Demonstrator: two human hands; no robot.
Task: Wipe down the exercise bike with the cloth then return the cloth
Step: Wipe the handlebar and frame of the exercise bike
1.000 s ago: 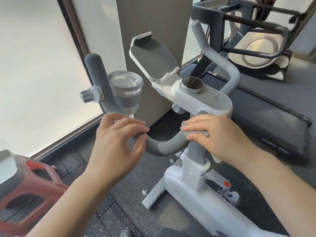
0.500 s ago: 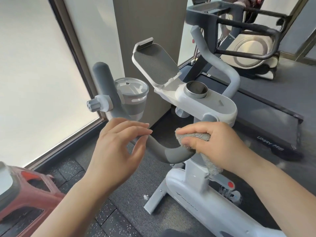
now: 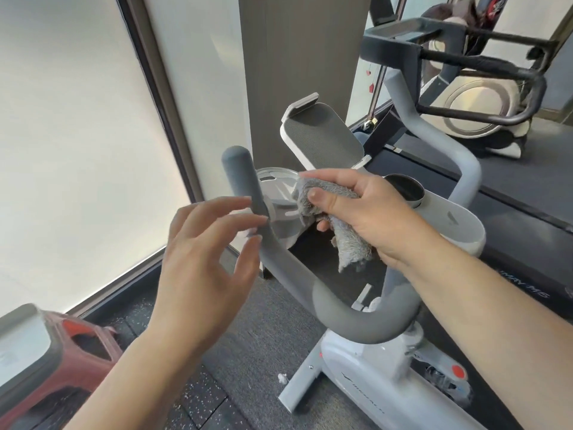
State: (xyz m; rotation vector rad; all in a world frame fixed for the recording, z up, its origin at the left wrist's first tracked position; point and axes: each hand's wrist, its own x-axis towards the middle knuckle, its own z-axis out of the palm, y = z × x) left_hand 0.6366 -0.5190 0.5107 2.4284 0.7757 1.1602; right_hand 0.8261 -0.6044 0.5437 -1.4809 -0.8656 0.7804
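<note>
The right hand [image 3: 369, 212] grips the grey cloth [image 3: 338, 221] bunched between thumb and fingers, its loose tail hanging down toward 6 o'clock, so the cloth's long axis runs roughly 11 to 5. The cloth's upper end touches the rim of the cup holder [image 3: 279, 197], just at 9 o'clock of the hand. The left hand [image 3: 210, 262] is open, fingers spread and slightly curled, holding nothing; its fingertips sit just beside the left handlebar [image 3: 245, 193] of the exercise bike [image 3: 372, 383], at 8 o'clock of the cloth. That bar rises toward 12 o'clock and curves down to the stem at 5 o'clock. Between the hands there is a narrow gap crossed by the bar. The tablet tray [image 3: 322, 141] stands at 12 o'clock of the right hand, the console [image 3: 449, 218] at 3 o'clock. Window glass [image 3: 77, 150] closes the 9 o'clock side; a red stool [image 3: 62, 367] sits at 7 o'clock; a treadmill [image 3: 511, 181] lies at 2 o'clock.
</note>
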